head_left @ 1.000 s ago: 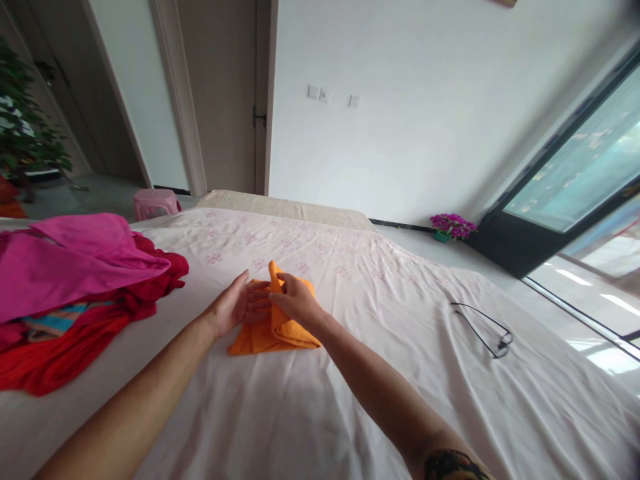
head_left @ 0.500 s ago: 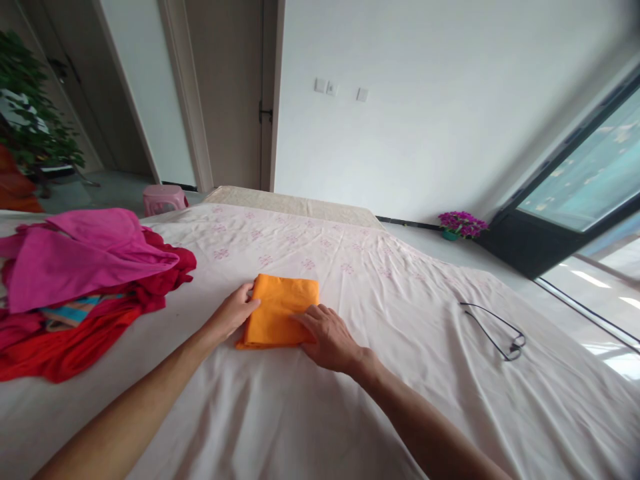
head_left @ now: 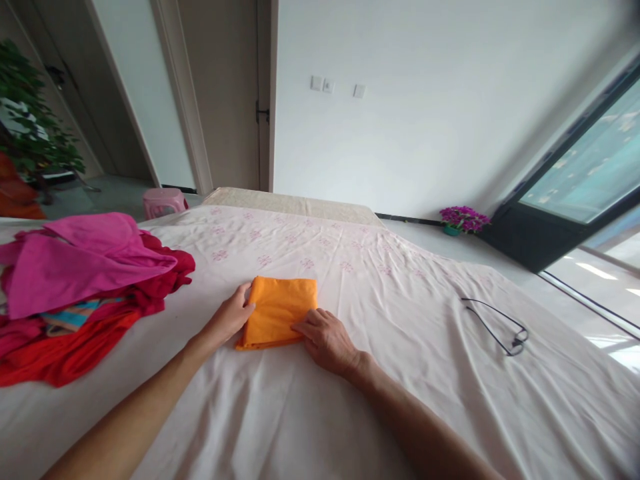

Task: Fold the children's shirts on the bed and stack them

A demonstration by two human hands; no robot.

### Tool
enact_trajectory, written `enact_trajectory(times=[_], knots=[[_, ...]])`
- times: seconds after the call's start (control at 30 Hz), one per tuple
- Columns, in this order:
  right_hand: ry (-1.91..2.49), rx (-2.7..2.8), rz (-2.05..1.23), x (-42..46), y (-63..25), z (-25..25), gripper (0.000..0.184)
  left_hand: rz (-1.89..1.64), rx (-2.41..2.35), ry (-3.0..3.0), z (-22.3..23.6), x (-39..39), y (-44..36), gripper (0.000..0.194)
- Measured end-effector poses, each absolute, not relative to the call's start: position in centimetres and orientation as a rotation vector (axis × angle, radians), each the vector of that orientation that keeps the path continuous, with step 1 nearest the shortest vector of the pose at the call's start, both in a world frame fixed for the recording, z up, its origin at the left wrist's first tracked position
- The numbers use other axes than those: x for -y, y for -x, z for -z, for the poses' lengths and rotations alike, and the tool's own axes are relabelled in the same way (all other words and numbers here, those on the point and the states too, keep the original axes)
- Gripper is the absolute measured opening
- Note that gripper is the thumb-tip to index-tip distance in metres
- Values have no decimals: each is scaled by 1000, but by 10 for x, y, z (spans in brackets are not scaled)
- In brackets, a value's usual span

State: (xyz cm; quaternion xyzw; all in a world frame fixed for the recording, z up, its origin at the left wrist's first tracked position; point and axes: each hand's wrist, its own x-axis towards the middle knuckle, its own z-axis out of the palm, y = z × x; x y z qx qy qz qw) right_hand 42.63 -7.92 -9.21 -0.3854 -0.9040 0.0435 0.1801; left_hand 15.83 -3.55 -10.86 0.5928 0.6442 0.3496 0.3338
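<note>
A folded orange cloth [head_left: 280,310] lies in a neat rectangle on the bed sheet. My left hand [head_left: 236,310] grips its left edge, thumb on top and fingers round the far side. At the right edge, my right hand [head_left: 326,337] closes on the cloth near the lower right corner, with fingertips on the upper layer. Part of the right thumb is hidden. The layers show along the near left corner.
To the left is a heap of pink and red clothes [head_left: 100,267]. Black-framed glasses [head_left: 500,325] rest on the pale flowered sheet [head_left: 400,320] at right. Beyond the bed stand a pink stool [head_left: 165,202] and a pot of purple flowers [head_left: 464,219].
My right hand has shifted slightly at the cloth's right edge, its fingers now more bent. The left hand keeps its hold. The view has tilted a little.
</note>
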Motion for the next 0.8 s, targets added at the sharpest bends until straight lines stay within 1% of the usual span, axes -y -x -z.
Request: enact_trajectory(times=[0.1, 0.17, 0.23, 0.37, 0.47, 0.53, 0.6, 0.7, 0.73, 0.8], knots=[[1086, 2530, -191, 83, -427, 77, 29, -718, -1928, -1955, 97, 41, -164, 60], [1095, 2460, -176, 84, -425, 70, 36, -763, -1953, -2223, 90, 43, -175, 58], [1093, 2429, -95, 83, -419, 71, 47, -808, -1870, -2406, 89, 42, -191, 53], [1038, 2514, 30, 79, -410, 99, 65, -688, -1816, -2490, 110, 39, -212, 53], [1034, 2558, 14, 77, -412, 116, 69, -634, -1866, -2446, 129, 38, -209, 57], [1016, 2573, -69, 74, -419, 118, 66, -656, -1881, -2423, 137, 39, -200, 61], [1033, 2525, -216, 68, -429, 115, 56, -712, -1921, -2380, 141, 40, -191, 62], [1320, 2163, -442, 46, -444, 109, 42, -818, -1960, -2286, 142, 41, -182, 60], [1441, 1994, -537, 37, -448, 107, 41, -846, -1946, -2254, 142, 41, -181, 59], [1591, 1704, -795, 17, -453, 103, 46, -880, -1893, -2161, 139, 40, -180, 59]])
